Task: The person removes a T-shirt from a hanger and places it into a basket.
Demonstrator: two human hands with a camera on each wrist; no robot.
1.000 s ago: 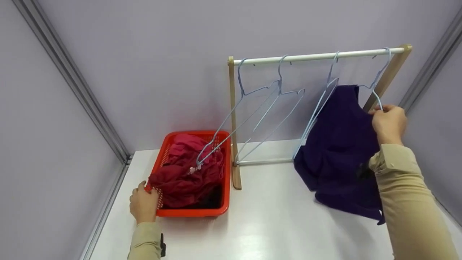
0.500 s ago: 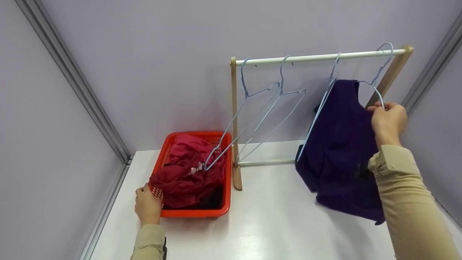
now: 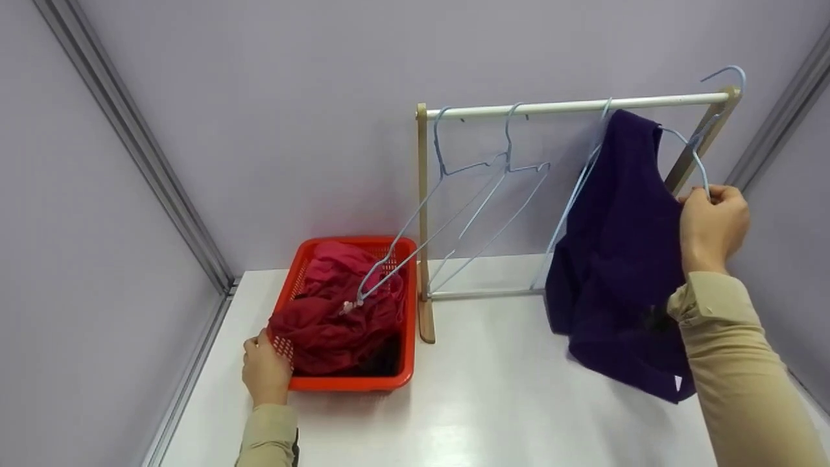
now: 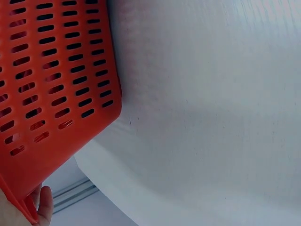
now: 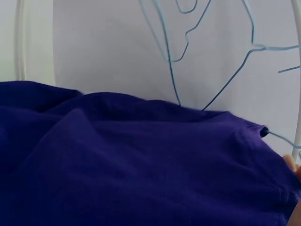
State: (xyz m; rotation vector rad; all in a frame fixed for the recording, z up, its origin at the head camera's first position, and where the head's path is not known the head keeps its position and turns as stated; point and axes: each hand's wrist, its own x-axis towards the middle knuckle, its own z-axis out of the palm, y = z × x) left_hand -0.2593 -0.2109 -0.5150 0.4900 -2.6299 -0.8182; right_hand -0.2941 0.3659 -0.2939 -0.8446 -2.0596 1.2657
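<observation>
My right hand [image 3: 714, 224] grips the wire of a light-blue hanger [image 3: 702, 170], at the shoulder on its right side. A dark purple top [image 3: 622, 246], seemingly sleeveless, hangs from that hanger, and its cloth fills much of the right wrist view. The hanger's hook sits above the rack's right end, its tip free of the rail. My left hand [image 3: 267, 371] grips the left rim of a red plastic basket [image 3: 350, 384], near its front corner. Crumpled dark-red and pink clothes [image 3: 324, 324] lie in the basket, with something black at the front right.
A small rack with a white rail [image 3: 557, 105] and wooden posts stands at the back. Several bare light-blue hangers hang from it; the leftmost hanger [image 3: 407, 224] reaches over the basket. Grey walls enclose the white table [image 3: 480, 402].
My right hand has lifted the hanger with the purple top; its hook has come up off the rail and shifted right. The left hand moved slightly right, keeping hold of the basket rim.
</observation>
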